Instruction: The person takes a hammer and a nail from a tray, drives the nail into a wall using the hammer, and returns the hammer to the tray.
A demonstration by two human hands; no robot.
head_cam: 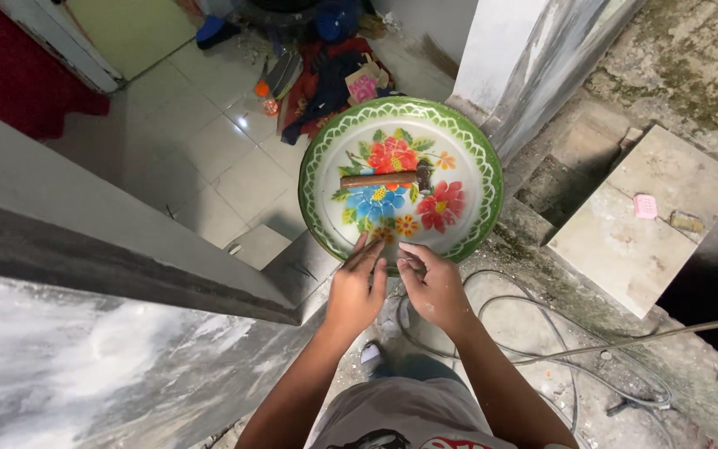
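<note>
White floor tiles and rough concrete steps lie below as a person holds a round enamel tray out over a wall ledge. The left hand and right hand pinch its near rim, fingers closed on the edge. Green-bordered, painted with red and blue flowers, the tray looks light, stiff and slick; its rim seems the sure hold. A small hammer rests across its middle and could slide.

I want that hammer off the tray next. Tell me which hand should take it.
Probably the right hand: the hammer lies crosswise on the floral tray, head toward the right. The left hand grips the near rim equally, so it's close.
</note>
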